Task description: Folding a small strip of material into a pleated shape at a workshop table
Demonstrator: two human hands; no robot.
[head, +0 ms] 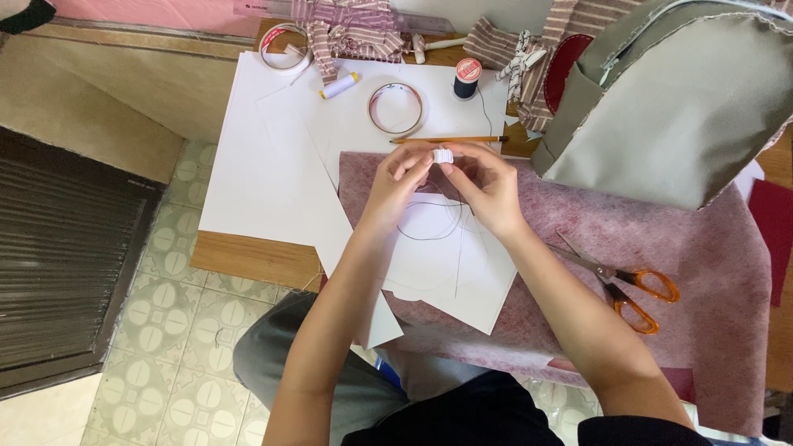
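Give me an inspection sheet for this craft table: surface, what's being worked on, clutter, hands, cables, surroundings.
Surface: wooden table overlaid with white paper sheets and a pink felt sheet.
Job's things: small white spool pinched between both hands; dark thread loops below it onto the paper.
Clutter: pencil, orange-handled scissors, two tape rolls, black thread spool, white thread spool, striped fabric scraps, grey bag.
Hands: left hand and right hand, fingers closed on the spool.
Cables: nothing seen.
Surroundings: patterned tile floor, dark slatted grille.
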